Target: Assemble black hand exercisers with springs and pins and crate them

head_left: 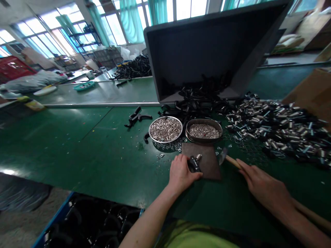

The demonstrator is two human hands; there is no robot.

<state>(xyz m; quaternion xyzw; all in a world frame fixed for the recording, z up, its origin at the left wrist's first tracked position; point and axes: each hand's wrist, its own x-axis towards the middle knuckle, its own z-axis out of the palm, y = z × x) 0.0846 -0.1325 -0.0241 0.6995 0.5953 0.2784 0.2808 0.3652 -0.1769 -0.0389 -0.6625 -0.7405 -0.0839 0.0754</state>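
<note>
A green-topped workbench (121,148) is set in a room lit by curtained windows. On its near side, a curved black plastic part with a silver metal cylinder (194,164) is held on a flat brown slab (210,163) by the left hand (182,174), whose thumb and fingers are curled closely about it. A wooden-handled hammer (232,161) is gripped by the right hand (266,187), fingers closed round the handle; its head is poised just beyond the slab's right edge, and whether the bench is touched cannot be told.

The step in hand is judged to be the positioning of the part for hammering. For a blow, the part would need to be kept steady and the left fingertips clear, with the hammer head brought over the slab.

Beyond the slab, silver pins are held in a round metal dish (165,142) and small fittings in an oval metal tin (204,140). Black-and-silver parts (292,127) are heaped at right; at far centre, a large grey plastic tub (207,44) is tipped sideways.
</note>
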